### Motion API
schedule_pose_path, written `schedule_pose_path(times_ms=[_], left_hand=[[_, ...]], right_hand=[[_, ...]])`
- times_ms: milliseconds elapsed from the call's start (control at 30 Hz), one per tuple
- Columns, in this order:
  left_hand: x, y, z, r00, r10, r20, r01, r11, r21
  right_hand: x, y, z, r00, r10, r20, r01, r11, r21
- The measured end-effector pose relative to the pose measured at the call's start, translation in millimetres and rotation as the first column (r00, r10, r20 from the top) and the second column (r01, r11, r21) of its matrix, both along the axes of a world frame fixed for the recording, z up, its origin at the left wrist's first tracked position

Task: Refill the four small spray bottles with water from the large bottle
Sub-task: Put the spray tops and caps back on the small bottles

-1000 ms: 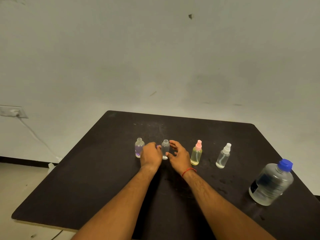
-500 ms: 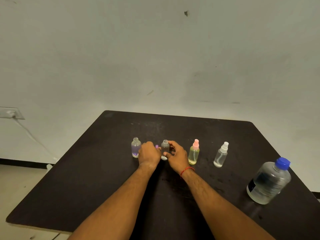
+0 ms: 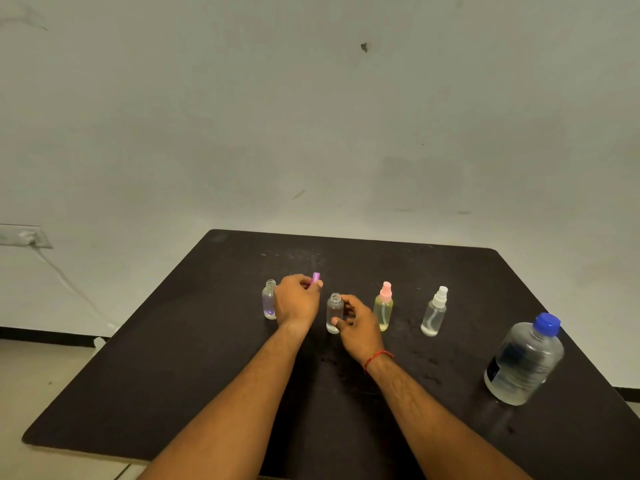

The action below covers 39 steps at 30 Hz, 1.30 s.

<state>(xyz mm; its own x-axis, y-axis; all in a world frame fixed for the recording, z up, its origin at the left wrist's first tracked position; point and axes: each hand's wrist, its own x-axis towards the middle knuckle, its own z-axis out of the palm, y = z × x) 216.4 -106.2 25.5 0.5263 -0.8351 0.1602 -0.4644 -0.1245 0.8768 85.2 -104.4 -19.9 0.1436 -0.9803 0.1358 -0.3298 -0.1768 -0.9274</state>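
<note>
Four small spray bottles stand in a row on the black table (image 3: 173,368). The leftmost bottle (image 3: 268,301) has no cap and shows a purple tint. My left hand (image 3: 296,299) is beside it and pinches a purple spray cap (image 3: 315,278). The second bottle (image 3: 334,311) is clear and uncapped, and my right hand (image 3: 358,327) grips it from the right. A yellowish bottle with a pink cap (image 3: 383,308) and a clear bottle with a white cap (image 3: 433,313) stand further right. The large water bottle (image 3: 523,362) with a blue cap stands at the right.
A pale wall rises behind the table. A wall socket (image 3: 22,235) with a cable sits at the left. The table's right edge runs close past the large bottle. Pale floor shows at the lower left.
My left hand has lifted the purple spray cap into view above the row. My right hand has closed round the second bottle, which it only neared a second ago.
</note>
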Motion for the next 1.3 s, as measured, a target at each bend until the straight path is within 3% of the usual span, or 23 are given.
schedule_pose_path(times_ms=[267, 633, 1000, 1300], left_hand=[[-2.4, 16.2, 23.9, 0.937, -0.029, -0.348, -0.046, 0.978, -0.205], [-16.6, 29.7, 43.1, 0.857, -0.144, -0.495, -0.046, 0.935, -0.352], [-26.5, 38.4, 45.4, 0.845, -0.214, -0.49, 0.004, 0.919, -0.394], [-27.4, 46.8, 14.6, 0.841, -0.362, -0.403, 0.209, 0.903, -0.375]], right_hand=[[-5.6, 13.3, 1.6, 0.999, 0.024, 0.021, -0.024, 1.0, 0.012], [-9.0, 28.5, 8.3, 0.998, 0.059, -0.005, -0.059, 0.998, -0.016], [-13.7, 32.5, 13.9, 0.998, 0.058, -0.007, -0.058, 0.998, 0.002], [-14.9, 28.7, 21.5, 0.998, 0.058, 0.023, -0.057, 0.997, -0.044]])
